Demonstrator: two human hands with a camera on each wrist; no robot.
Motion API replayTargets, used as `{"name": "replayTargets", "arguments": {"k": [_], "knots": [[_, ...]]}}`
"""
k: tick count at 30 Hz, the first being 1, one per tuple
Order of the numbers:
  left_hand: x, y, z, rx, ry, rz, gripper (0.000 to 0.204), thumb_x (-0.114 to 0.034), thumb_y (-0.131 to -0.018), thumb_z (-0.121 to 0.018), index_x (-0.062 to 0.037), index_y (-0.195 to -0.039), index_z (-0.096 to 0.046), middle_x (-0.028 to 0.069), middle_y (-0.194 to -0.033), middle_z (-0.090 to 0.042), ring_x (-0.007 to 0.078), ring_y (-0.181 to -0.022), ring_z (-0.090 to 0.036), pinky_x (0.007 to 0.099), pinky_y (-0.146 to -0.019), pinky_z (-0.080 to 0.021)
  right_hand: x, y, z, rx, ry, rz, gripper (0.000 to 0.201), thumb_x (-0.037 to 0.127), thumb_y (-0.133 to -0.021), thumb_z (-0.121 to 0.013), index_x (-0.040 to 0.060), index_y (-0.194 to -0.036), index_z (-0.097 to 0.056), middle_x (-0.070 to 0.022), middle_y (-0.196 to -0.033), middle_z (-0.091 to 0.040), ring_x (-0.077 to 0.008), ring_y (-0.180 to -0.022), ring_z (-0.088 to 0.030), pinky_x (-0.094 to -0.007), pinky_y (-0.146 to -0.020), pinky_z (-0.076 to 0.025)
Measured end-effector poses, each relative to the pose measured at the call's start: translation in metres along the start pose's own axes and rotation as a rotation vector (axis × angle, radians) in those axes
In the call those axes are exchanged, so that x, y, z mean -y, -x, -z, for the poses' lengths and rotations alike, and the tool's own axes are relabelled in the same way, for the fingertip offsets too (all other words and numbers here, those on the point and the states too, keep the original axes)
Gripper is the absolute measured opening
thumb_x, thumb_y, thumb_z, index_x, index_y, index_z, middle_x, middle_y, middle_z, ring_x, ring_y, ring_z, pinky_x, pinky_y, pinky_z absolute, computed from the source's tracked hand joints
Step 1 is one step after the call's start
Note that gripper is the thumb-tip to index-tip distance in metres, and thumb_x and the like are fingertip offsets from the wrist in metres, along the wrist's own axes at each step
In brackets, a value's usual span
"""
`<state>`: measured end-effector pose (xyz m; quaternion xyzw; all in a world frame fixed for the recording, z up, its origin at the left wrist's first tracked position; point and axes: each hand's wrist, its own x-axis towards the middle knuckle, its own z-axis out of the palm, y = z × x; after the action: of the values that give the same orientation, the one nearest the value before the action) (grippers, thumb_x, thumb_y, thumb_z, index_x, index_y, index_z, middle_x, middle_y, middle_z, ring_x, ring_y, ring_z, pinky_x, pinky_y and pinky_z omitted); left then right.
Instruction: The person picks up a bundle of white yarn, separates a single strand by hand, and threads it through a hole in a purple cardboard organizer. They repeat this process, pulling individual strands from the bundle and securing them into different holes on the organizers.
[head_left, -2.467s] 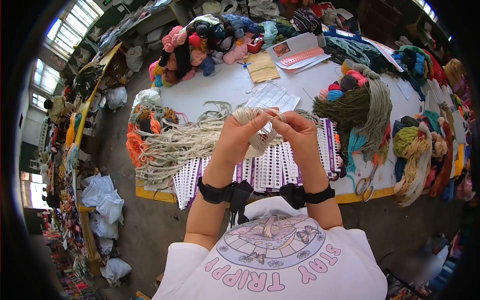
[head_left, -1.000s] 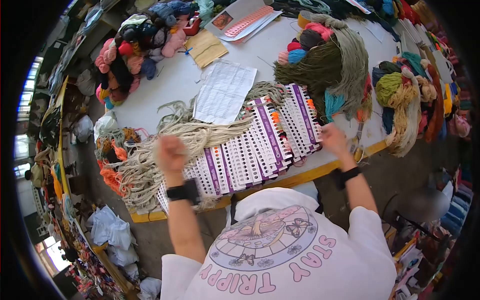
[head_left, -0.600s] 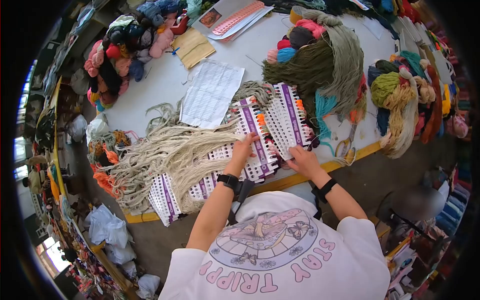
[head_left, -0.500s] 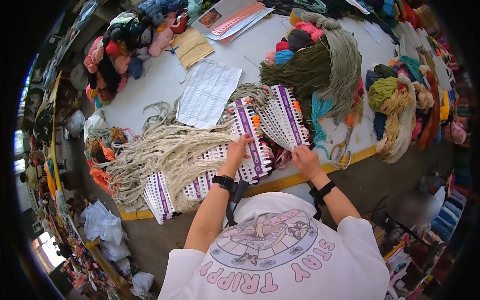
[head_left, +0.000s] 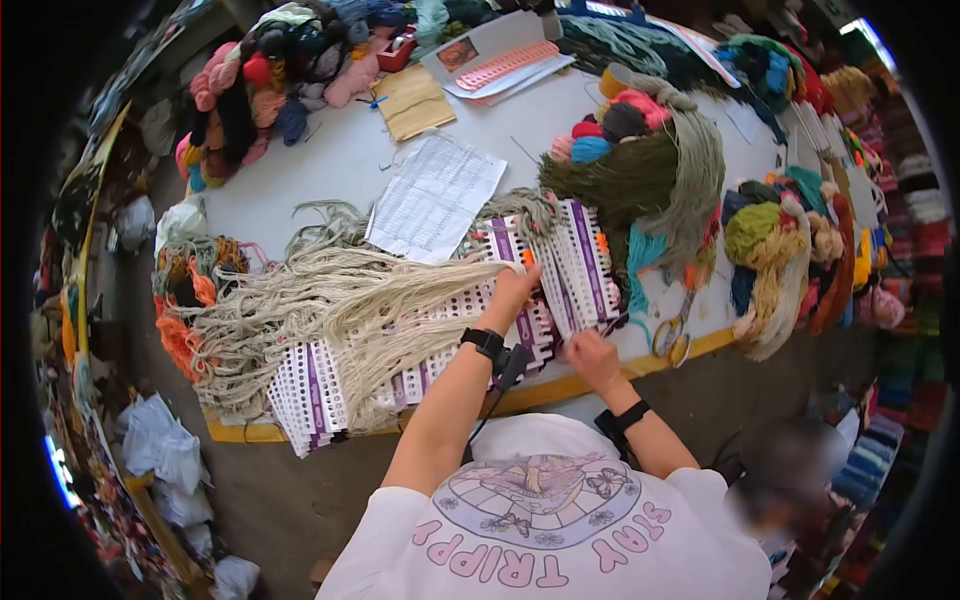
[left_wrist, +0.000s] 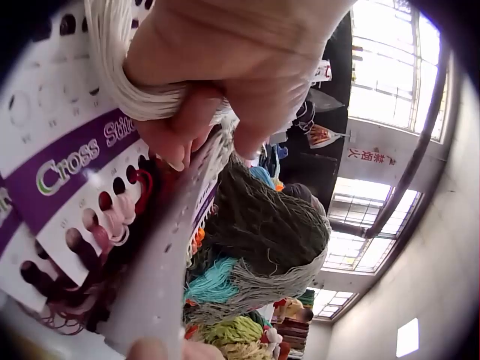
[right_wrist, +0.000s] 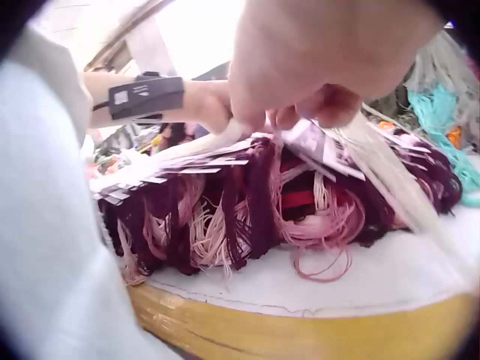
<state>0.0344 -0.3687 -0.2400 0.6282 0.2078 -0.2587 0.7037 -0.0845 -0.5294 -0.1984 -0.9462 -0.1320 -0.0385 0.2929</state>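
Note:
My left hand is over the punched thread cards, its fingers curled round a looped skein of cream thread in the left wrist view. More cream skeins trail leftward across the cards. Nearer the table's front edge, my right hand pinches the lower end of a white card strip, raised between both hands in the left wrist view. Beside it lies a purple-banded card printed "Cross Stitch". Maroon and pink threads hang from the cards' ends below the right hand.
Olive and grey skeins lie beyond the cards, with scissors near the yellow table edge. A printed sheet covers part of the skeins. Coloured yarn balls are heaped at the back left.
Earlier, both hands held a cream thread loop up in front. They parted, then came down onto the cards. Since half a second ago, the head view has shifted and the right hand keeps the strip's end.

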Motion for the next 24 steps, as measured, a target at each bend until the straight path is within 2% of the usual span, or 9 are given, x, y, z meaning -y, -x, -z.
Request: {"name": "replayTargets", "arguments": {"k": [2,4,7,9,12,15,16,19,24], "knots": [[0.009,-0.011,-0.012,-0.091,-0.003,-0.058,0.029,-0.022,-0.072,-0.060,0.0051,-0.080,-0.059,0.0106,-0.062,-0.058,0.0165,-0.046,-0.054,0.0287,-0.038,-0.045,-0.012,-0.004,0.004,0.211,-0.128,0.044,0.019,0.017,-0.069,-0.062,0.0054,-0.084,-0.058,-0.0097,-0.069,-0.054,-0.0242,-0.063,-0.055,-0.0334,-0.055,-0.045],[0.012,-0.018,-0.017,-0.219,-0.065,-0.079,0.028,-0.020,-0.070,-0.060,0.0067,-0.076,-0.059,0.0128,-0.058,-0.058,0.0186,-0.046,-0.055,0.0307,-0.038,-0.045,-0.038,-0.024,0.010,0.259,-0.195,-0.022,0.023,0.018,-0.070,-0.062,0.0052,-0.089,-0.059,-0.0103,-0.070,-0.054,-0.0230,-0.064,-0.055,-0.0327,-0.057,-0.044],[0.028,-0.008,-0.014,-0.313,-0.202,-0.077,0.027,-0.021,-0.069,-0.060,0.0056,-0.067,-0.061,0.0140,-0.052,-0.057,0.0219,-0.047,-0.057,0.0327,-0.039,-0.042,-0.026,-0.092,0.032,0.228,-0.330,-0.148,0.022,0.016,-0.071,-0.061,0.0062,-0.091,-0.061,-0.0043,-0.062,-0.050,-0.0125,-0.056,-0.047,-0.0263,-0.050,-0.039],[0.023,0.005,-0.008,-0.356,-0.246,-0.238,0.028,-0.023,-0.069,-0.060,0.0052,-0.069,-0.061,0.0148,-0.059,-0.059,0.0239,-0.052,-0.059,0.0314,-0.044,-0.043,-0.027,-0.122,0.006,0.149,-0.489,0.020,0.022,0.016,-0.074,-0.059,0.0043,-0.092,-0.061,0.0006,-0.061,-0.048,-0.0120,-0.053,-0.044,-0.0251,-0.049,-0.037],[0.037,0.005,0.017,-0.331,-0.246,-0.191,0.018,-0.021,-0.072,-0.059,-0.0028,-0.071,-0.061,-0.0007,-0.052,-0.049,0.0080,-0.040,-0.044,0.0222,-0.036,-0.034,-0.074,-0.130,-0.064,0.413,-0.690,-0.274,0.025,0.024,-0.079,-0.057,0.0031,-0.093,-0.058,-0.0026,-0.065,-0.049,-0.0123,-0.053,-0.048,-0.0265,-0.050,-0.041],[0.002,0.031,0.040,-0.238,0.318,0.060,0.017,-0.021,-0.077,-0.058,-0.0042,-0.081,-0.060,-0.0046,-0.054,-0.044,0.0043,-0.039,-0.034,0.0195,-0.037,-0.028,-0.061,-0.137,-0.040,0.511,-1.185,-0.691,0.035,0.037,-0.082,-0.052,0.0056,-0.099,-0.055,0.0016,-0.065,-0.048,-0.0057,-0.046,-0.041,-0.0217,-0.044,-0.041],[0.003,0.030,0.051,-0.006,0.690,0.012,0.019,-0.021,-0.080,-0.056,-0.0051,-0.090,-0.058,-0.0061,-0.056,-0.041,0.0021,-0.040,-0.032,0.0182,-0.038,-0.026,-0.051,-0.136,-0.031,0.589,-1.355,-0.743,0.048,0.050,-0.082,-0.044,0.0079,-0.106,-0.049,0.0035,-0.066,-0.047,-0.0011,-0.041,-0.036,-0.0184,-0.040,-0.042],[-0.015,0.029,0.040,0.048,0.573,-0.031,0.019,-0.020,-0.081,-0.056,-0.0052,-0.093,-0.056,-0.0068,-0.057,-0.041,0.0019,-0.041,-0.033,0.0175,-0.039,-0.027,-0.039,-0.133,-0.027,0.726,-1.679,-0.645,0.053,0.054,-0.082,-0.039,0.0087,-0.108,-0.045,0.0039,-0.067,-0.047,-0.0009,-0.041,-0.034,-0.0190,-0.044,-0.045],[-0.013,0.015,0.013,0.097,0.274,0.045,0.014,-0.017,-0.076,-0.062,-0.0081,-0.085,-0.056,-0.0006,-0.063,-0.059,0.0032,-0.042,-0.038,0.0167,-0.037,-0.026,-0.040,-0.130,-0.034,0.778,-1.843,-0.673,0.042,0.047,-0.087,-0.036,0.0094,-0.105,-0.045,0.0035,-0.067,-0.046,-0.0009,-0.039,-0.026,-0.0167,-0.037,-0.032]]}}
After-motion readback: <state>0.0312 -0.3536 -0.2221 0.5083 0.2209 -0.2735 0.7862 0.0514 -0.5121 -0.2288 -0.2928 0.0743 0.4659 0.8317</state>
